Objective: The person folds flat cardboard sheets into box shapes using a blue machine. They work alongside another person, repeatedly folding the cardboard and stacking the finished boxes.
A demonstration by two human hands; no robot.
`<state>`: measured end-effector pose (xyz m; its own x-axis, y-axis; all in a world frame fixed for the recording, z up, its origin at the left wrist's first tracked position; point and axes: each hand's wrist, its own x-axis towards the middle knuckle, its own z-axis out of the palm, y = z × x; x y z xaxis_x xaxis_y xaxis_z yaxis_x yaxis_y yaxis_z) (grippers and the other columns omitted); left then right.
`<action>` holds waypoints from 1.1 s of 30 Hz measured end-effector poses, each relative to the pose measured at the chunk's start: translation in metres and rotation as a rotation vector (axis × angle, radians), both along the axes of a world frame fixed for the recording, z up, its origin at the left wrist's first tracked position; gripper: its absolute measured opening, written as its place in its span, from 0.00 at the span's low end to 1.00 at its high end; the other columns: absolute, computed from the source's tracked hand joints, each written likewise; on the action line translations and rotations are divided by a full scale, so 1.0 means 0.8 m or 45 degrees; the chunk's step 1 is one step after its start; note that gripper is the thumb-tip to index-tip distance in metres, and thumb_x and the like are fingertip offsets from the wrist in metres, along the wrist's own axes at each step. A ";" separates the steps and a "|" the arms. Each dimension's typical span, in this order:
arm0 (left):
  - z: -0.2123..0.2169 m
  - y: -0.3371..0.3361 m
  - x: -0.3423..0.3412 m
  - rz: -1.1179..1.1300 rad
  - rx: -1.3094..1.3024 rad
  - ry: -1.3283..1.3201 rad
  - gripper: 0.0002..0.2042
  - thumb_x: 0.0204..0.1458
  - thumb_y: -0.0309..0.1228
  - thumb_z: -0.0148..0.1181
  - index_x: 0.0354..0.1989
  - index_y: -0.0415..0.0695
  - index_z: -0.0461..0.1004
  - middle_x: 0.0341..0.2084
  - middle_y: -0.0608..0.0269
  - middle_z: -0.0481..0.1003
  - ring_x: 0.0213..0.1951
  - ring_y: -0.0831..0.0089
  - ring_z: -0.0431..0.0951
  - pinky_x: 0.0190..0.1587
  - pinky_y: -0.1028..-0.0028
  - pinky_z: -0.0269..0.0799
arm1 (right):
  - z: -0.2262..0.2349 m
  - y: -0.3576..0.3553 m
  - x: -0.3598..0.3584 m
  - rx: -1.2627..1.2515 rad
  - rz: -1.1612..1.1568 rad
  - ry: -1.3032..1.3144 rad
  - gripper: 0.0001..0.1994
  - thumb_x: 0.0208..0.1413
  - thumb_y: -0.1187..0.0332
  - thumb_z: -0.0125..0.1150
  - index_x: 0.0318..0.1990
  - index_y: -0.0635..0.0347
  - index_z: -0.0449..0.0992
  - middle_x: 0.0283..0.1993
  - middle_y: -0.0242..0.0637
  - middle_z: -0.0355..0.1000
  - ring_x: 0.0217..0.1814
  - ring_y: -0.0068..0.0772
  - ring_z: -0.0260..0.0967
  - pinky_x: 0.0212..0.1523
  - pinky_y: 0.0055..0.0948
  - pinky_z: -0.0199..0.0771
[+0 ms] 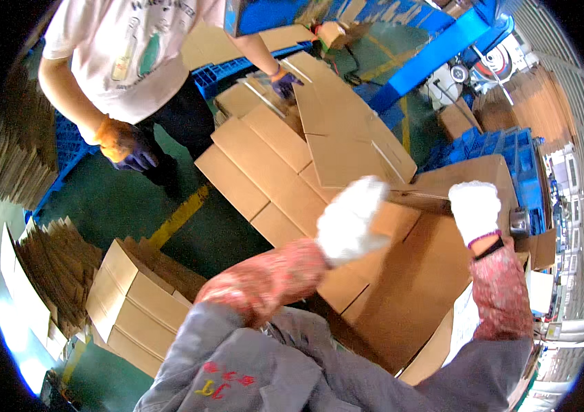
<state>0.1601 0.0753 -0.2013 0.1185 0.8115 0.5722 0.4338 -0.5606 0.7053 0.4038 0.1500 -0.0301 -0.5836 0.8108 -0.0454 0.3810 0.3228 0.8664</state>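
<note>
From my remote seat I see a grey jacket (271,360), small red and yellow stitched marks (223,381) on its chest. Mottled oversleeves (264,278) — reddish pink flecked with paler tones — cover the forearms. White gloves (357,226) dress the left hand (350,218) and right hand (476,208); I notice a purplish edge (482,238) on the right one, and a black band (488,248) below.

Head view, left of a worn pair, wide fisheye, upright
Faces down and forward from above the wearer's grey jacket (288,374); left hand (352,221) and right hand (475,208) near, co-worker (134,62) farther off
</note>
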 end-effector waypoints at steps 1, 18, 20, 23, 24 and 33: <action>0.032 0.018 0.032 -0.023 0.053 -0.044 0.48 0.43 0.46 0.76 0.71 0.39 0.57 0.67 0.38 0.62 0.68 0.43 0.63 0.68 0.55 0.64 | 0.021 -0.015 -0.043 0.079 -0.018 0.006 0.04 0.45 0.68 0.62 0.22 0.49 0.80 0.21 0.37 0.74 0.25 0.35 0.75 0.23 0.39 0.68; 0.167 -0.055 -0.070 0.283 0.256 -0.162 0.16 0.49 0.43 0.71 0.45 0.52 0.81 0.35 0.62 0.80 0.39 0.58 0.80 0.40 0.63 0.75 | 0.134 -0.069 0.037 -0.064 0.296 1.904 0.58 0.44 0.64 0.77 0.78 0.65 0.41 0.81 0.49 0.44 0.83 0.45 0.40 0.80 0.43 0.37; 0.180 -0.086 -0.089 0.353 0.226 -0.107 0.17 0.48 0.41 0.73 0.45 0.52 0.81 0.34 0.63 0.81 0.37 0.61 0.81 0.39 0.64 0.75 | 0.110 -0.017 0.046 -0.040 0.400 2.129 0.56 0.48 0.64 0.76 0.78 0.63 0.40 0.80 0.49 0.46 0.82 0.45 0.43 0.78 0.44 0.43; 0.192 -0.112 -0.122 0.382 0.196 -0.328 0.15 0.48 0.37 0.74 0.43 0.47 0.83 0.35 0.59 0.82 0.36 0.61 0.82 0.39 0.66 0.77 | 0.092 0.044 0.084 -0.201 0.409 2.690 0.50 0.58 0.59 0.71 0.78 0.60 0.41 0.79 0.47 0.50 0.78 0.44 0.51 0.75 0.43 0.53; 0.203 -0.124 -0.133 0.365 0.132 -0.394 0.14 0.48 0.35 0.74 0.42 0.45 0.83 0.35 0.58 0.82 0.36 0.61 0.83 0.40 0.68 0.77 | 0.073 0.066 0.086 -0.573 0.420 2.831 0.43 0.62 0.55 0.65 0.77 0.58 0.46 0.77 0.44 0.53 0.76 0.43 0.55 0.73 0.43 0.55; 0.190 -0.154 -0.166 -0.135 -0.890 -1.170 0.25 0.65 0.40 0.60 0.64 0.36 0.70 0.56 0.58 0.75 0.57 0.71 0.71 0.62 0.67 0.66 | 0.059 0.159 -0.067 -1.336 -0.100 2.616 0.22 0.66 0.56 0.58 0.56 0.66 0.75 0.54 0.37 0.75 0.54 0.31 0.71 0.57 0.32 0.70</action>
